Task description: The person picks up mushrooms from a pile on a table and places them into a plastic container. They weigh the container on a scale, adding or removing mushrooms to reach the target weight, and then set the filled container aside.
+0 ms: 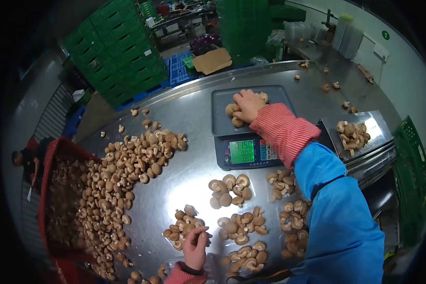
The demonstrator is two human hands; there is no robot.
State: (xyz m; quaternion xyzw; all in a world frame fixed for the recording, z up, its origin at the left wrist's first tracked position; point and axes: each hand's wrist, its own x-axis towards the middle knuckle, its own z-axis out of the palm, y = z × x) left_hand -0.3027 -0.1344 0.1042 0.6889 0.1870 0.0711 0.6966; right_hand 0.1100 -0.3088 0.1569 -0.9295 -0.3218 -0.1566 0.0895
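My right hand (pixel 250 105) reaches over the grey scale tray (pixel 221 124), its fingers curled round brown-capped mushrooms (pixel 237 121); the palm hides part of them. The scale's green display (pixel 242 152) is lit beneath the tray. My left hand (pixel 195 248) is beside a small heap of mushrooms (pixel 181 226), with thumb and forefinger a little apart and nothing visible between them. To the right of that hand lie several portions of mushrooms (pixel 244 225), some on clear trays. The right sleeve partly covers the scale's keys (pixel 268 152).
A large mushroom pile (pixel 123 165) spreads from a tipped red crate (pixel 49 189) at left. At right, a metal stand (pixel 376 124) bears a mushroom portion, beside a green crate (pixel 412 175). Green crates (pixel 116 52) are stacked behind the steel table (pixel 189 104). Another person (pixel 31 161) is at far left.
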